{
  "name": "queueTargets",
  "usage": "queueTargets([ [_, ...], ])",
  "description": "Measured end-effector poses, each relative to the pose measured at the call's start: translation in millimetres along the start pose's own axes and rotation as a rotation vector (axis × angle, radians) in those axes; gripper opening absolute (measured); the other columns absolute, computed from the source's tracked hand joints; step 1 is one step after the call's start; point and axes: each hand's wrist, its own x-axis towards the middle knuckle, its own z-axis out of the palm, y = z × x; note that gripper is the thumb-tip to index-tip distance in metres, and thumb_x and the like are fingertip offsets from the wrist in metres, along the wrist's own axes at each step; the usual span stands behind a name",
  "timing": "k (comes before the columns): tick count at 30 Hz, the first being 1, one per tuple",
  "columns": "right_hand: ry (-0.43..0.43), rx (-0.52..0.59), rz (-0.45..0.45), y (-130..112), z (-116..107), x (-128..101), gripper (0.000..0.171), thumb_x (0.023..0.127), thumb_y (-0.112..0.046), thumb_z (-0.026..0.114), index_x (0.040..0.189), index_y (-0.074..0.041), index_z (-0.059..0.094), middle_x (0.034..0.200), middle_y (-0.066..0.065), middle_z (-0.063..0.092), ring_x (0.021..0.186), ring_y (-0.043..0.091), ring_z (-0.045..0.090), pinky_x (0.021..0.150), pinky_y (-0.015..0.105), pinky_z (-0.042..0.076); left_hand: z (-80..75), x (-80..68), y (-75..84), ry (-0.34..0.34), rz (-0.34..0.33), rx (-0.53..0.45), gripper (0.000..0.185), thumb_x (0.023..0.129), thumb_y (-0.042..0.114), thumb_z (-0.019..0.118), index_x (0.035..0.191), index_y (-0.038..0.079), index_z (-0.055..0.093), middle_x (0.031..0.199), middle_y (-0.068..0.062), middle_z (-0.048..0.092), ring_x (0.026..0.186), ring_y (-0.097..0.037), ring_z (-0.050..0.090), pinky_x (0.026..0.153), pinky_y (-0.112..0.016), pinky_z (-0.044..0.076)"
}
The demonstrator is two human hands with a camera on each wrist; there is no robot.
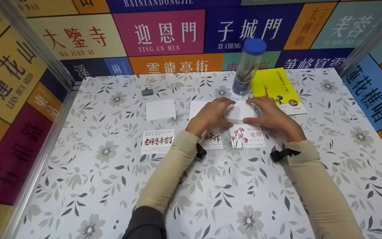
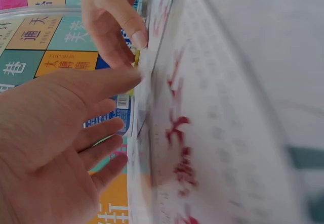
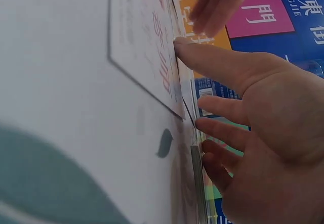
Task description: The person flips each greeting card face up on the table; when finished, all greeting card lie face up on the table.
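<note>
A blank white card (image 1: 239,112) lies flat in the back row, between my two hands. At its left side my left hand (image 1: 212,114) has its fingers spread, the thumb by the near corner. My right hand (image 1: 270,114) is at the card's right side, its thumb and fingertips at the edge. Below it lies a card with pink flowers (image 1: 240,136). In the right wrist view, the right thumb meets the far edge of this printed card (image 3: 152,37). Beside it is a card with red writing (image 1: 215,141), partly hidden by the left wrist.
Another blank card (image 1: 196,108) sits behind the left hand, a third blank card (image 1: 160,109) further left. A red-lettered card (image 1: 158,141) lies below that. At the back are a small dark green block (image 1: 147,92), a clear blue-lidded tube (image 1: 246,69) and a yellow book (image 1: 274,83).
</note>
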Motion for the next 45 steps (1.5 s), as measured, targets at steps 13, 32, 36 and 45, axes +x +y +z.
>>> queueTargets([
  [13,-0.061,0.033,0.052,-5,4,6,0.084,0.091,-0.032,0.089,0.162,-0.012,0.049,0.162,0.024,0.04,0.152,0.045,0.03,0.13,0.067,0.023,-15.2,20.2,-4.6,-0.135,-0.12,-0.005,0.1,0.083,0.041,0.094,0.167,0.026,0.042,0.169,-0.004,0.045,0.155,-0.026,0.043,0.129,-0.043,0.039],
  [32,-0.15,0.001,0.048,-6,-11,13,0.085,0.089,-0.038,0.091,0.162,-0.02,0.05,0.161,0.02,0.041,0.144,0.039,0.033,0.124,0.064,0.03,-17.4,21.8,-16.7,-0.115,-0.053,-0.025,0.089,0.089,0.033,0.09,0.165,0.018,0.046,0.169,-0.014,0.04,0.159,-0.034,0.035,0.131,-0.046,0.036],
  [36,-0.147,0.014,0.078,-6,-12,10,0.087,0.089,-0.037,0.091,0.164,-0.026,0.048,0.161,0.02,0.037,0.143,0.039,0.033,0.125,0.065,0.031,-17.1,25.6,-14.4,-0.127,-0.062,-0.034,0.092,0.088,0.035,0.09,0.166,0.02,0.044,0.174,-0.013,0.036,0.161,-0.035,0.03,0.133,-0.049,0.033],
  [45,-0.145,-0.009,0.084,-12,-12,5,0.085,0.091,-0.03,0.089,0.164,-0.022,0.047,0.171,0.022,0.029,0.155,0.044,0.029,0.131,0.066,0.025,-7.3,28.5,-9.7,-0.052,-0.027,-0.086,0.094,0.083,0.028,0.095,0.164,0.022,0.047,0.17,-0.013,0.039,0.159,-0.031,0.036,0.133,-0.045,0.033],
])
